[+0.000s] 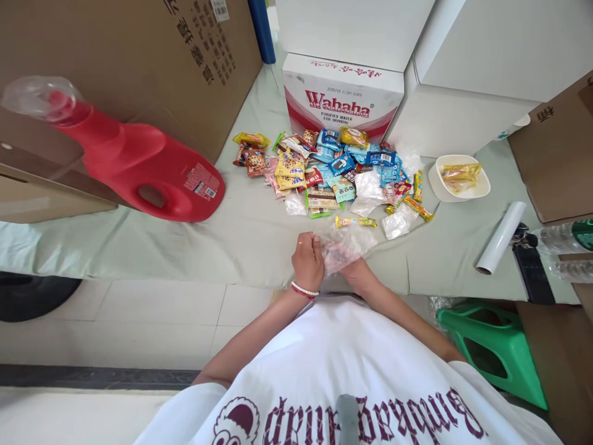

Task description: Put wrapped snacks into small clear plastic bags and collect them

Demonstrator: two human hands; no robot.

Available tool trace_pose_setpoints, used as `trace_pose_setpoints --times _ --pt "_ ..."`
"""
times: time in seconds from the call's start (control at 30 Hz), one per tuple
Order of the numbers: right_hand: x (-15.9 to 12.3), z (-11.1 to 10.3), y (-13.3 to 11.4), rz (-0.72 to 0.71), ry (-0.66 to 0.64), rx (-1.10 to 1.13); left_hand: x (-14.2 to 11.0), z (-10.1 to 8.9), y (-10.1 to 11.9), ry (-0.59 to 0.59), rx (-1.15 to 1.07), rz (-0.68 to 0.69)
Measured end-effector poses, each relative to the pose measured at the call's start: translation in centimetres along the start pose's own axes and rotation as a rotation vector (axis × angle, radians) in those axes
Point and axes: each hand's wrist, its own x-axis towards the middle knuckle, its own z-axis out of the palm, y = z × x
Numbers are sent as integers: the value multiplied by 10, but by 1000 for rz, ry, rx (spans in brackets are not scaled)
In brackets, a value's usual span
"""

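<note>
My left hand [308, 258] is closed, pinching the edge of a clear plastic bag [364, 240] at the table's front edge. From the other side, my right hand [356, 273] holds the same bag, its fingers partly covered by the film. Something pinkish shows through the plastic; whether it is contents or my fingers I cannot make out. Just beyond the bag lies a thin yellow snack stick [356, 222]. Behind it spreads a pile of wrapped snacks [343, 164] in blue, yellow, brown and green, with several crumpled clear bags [399, 221] among them.
A white bowl [435, 179] with yellow packets stands right of the pile. A white roll [500, 238], a black phone-like object [532, 272] and clear bottles lie farther right. A red jug [152, 167] stands left. Cartons, including a Wahaha box [343, 102], line the back.
</note>
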Motion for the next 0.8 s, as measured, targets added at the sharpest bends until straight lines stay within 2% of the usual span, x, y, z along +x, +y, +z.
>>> trace_pose_setpoints --times 0.07,0.13,0.23,0.3,0.4,0.5,0.6,0.7,0.8 --pt "-1 8 5 -68 46 -28 1 3 -3 19 30 -13" --pt "-1 7 8 -59 108 -36 3 2 -7 20 3 -60" --pt "0 -11 6 7 183 35 6 -5 -13 -49 -139 -166" --pt "1 -26 2 54 184 131 8 -11 -15 -89 -240 -224" --pt "-1 -43 -6 123 204 205 11 -18 -18 -78 -337 -277" --pt "-3 -53 -13 153 292 144 15 -25 -20 -68 -388 -300" --pt "-6 -64 -20 83 384 16 17 -39 -23 -72 -344 -312" --pt "-10 -79 -28 -1 453 -76 17 -56 -29 -155 -271 -340" --pt "-16 -97 -33 6 488 -114 16 -72 -37 -246 -228 -401"
